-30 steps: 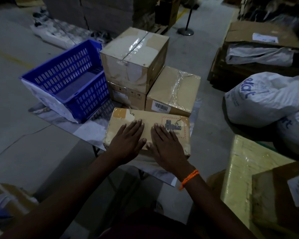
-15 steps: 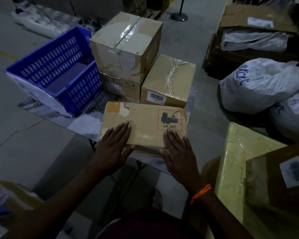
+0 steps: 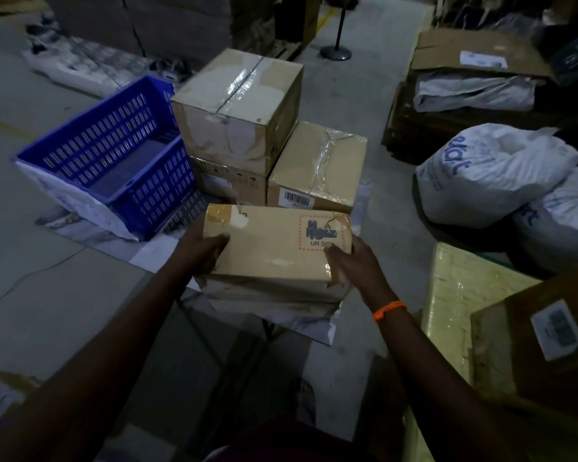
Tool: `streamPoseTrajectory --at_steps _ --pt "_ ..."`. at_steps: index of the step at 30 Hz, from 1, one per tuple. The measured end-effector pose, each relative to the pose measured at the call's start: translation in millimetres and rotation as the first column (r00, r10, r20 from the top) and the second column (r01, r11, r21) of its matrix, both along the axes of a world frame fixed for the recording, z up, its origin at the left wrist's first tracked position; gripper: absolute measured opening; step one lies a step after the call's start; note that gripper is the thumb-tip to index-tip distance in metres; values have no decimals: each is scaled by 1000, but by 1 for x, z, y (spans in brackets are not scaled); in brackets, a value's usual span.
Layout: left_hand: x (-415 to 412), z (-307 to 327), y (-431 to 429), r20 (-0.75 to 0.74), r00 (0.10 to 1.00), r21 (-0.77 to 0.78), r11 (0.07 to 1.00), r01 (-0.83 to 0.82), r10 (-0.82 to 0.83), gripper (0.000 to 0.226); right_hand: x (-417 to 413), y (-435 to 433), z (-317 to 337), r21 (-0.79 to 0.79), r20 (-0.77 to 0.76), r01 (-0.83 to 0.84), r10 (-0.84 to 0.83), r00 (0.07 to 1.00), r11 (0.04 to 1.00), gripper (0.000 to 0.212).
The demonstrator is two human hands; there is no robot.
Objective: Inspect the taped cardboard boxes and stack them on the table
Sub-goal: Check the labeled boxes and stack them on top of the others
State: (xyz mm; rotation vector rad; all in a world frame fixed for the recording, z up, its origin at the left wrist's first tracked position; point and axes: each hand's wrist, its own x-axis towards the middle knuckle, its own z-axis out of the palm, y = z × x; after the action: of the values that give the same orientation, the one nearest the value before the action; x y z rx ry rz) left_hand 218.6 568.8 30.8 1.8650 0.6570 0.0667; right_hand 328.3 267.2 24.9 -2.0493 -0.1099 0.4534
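A grey concrete floor (image 3: 40, 295) lies around a small table (image 3: 154, 255) that carries a pale printed sheet. To the right of the table, on the floor, two white sacks (image 3: 491, 175) lean on each other. Nearer to the person stand a yellow wrapped bundle (image 3: 457, 295) and a brown carton (image 3: 541, 345) with a white label. Behind the sacks is a pile of flattened cardboard (image 3: 474, 51).

The left part of the table is taken by a blue crate (image 3: 114, 161), tilted, with slotted walls. Just beside it, a tall box (image 3: 237, 105) with shiny tape along its top stands on a low box (image 3: 231, 185). A barcode box (image 3: 317, 165), wrapped with wrinkled tape, touches both on their right side. These three close off the far side of the table.

In front of them, at the near edge of the table, is the flat box (image 3: 274, 241), with a red-framed mark on its top. Its far edge is very near the barcode box. I cannot tell if it rests on the table or is lifted a little.

The left hand (image 3: 201, 251) has its grip clamped on the left end of the flat box, thumb on top. The right hand (image 3: 351, 265) has its grip clamped on the right near corner, thumb at the mark. An orange wristband (image 3: 388, 310) is on the right wrist.
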Motion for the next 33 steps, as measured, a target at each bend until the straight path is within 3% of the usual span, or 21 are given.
streamPoseTrajectory --at_steps 2,5,8,13,16,18,21,25,30,33 --pt "-4 1 1 27 999 -100 995 -20 22 52 -2 1 -4 48 -18 79 -78 997 996 57" --pt "-21 0 4 94 991 -148 986 -78 92 72 -16 -4 -2 105 0 191 -192 981 976 37" --pt "-41 -2 -3 202 962 -218 966 -139 184 65 -34 -14 -9 171 11 287 -293 956 943 25" --pt "-71 -30 -11 131 958 -361 913 -192 254 28 -63 -31 -26 181 4 440 -448 894 880 78" --pt "-79 -34 -23 28 949 -521 815 -254 313 48 -77 -37 -34 153 -9 473 -477 879 868 62" --pt "-80 -37 -32 4 965 -480 847 -227 261 47 -85 -38 -40 126 -35 453 -452 891 883 46" --pt "-86 -54 -37 14 982 -388 906 -168 188 55 -92 -40 -53 77 -8 428 -429 903 900 43" --pt "-89 -70 -47 -33 988 -396 906 -149 148 48 -95 -45 -69 56 25 426 -427 904 903 36" --pt "-88 -76 -52 -23 984 -404 899 -169 175 55 -95 -46 -76 17 78 389 -389 918 921 43" --pt "-89 -76 -57 -20 988 -184 970 -157 156 78 -95 -41 -79 -103 196 322 -298 934 941 57"
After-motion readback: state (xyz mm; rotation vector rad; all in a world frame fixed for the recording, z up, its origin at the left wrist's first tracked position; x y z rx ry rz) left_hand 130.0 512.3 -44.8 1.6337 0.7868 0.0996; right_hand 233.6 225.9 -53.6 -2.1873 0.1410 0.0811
